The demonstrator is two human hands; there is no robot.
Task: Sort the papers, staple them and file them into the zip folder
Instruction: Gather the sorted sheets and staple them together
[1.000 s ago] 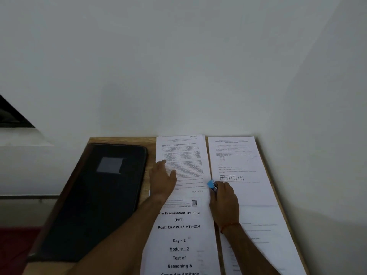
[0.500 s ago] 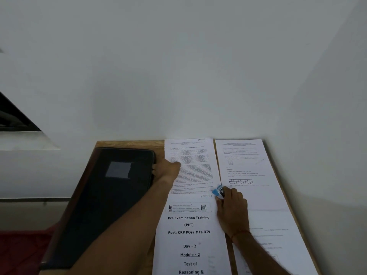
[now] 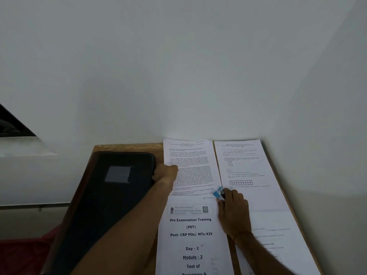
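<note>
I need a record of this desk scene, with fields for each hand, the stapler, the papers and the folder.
papers: two columns on the wooden table; cover sheet nearest, left column
left hand: at the right edge of the zip folder, thumb on the text sheet; grip unclear
right hand: holds the blue stapler at the gap between the columns
zip folder: black, left of papers

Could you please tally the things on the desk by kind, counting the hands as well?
Printed sheets: 4
Black zip folder: 1
Blue stapler: 1
Hands (left hand, right hand): 2
Total: 8
</note>
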